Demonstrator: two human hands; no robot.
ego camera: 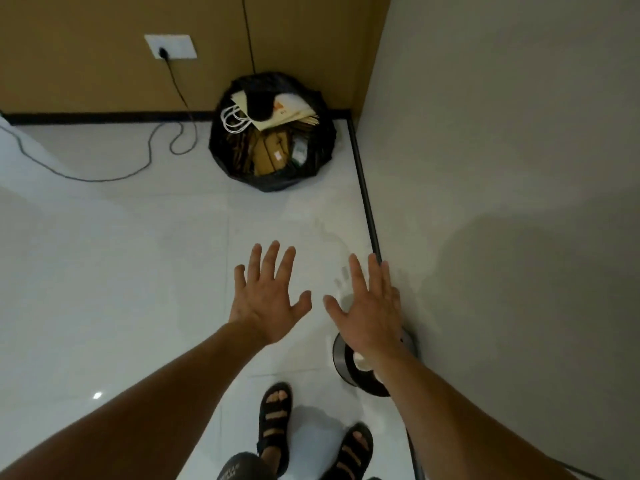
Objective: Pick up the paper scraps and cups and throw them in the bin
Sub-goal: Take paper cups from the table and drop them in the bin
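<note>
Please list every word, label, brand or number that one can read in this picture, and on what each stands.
No text here can be read with certainty.
Orange print on the white paper bag: blurred, unreadable.
Small white label on the brown cardboard: too small to read.
Print on the green packet: blurred.
Pale letters on the dark shorts: blurred.

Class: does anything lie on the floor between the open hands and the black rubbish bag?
Nothing visible: bare floor separates the left hand and right hand from the black rubbish bag; the cable lies to its left.
</note>
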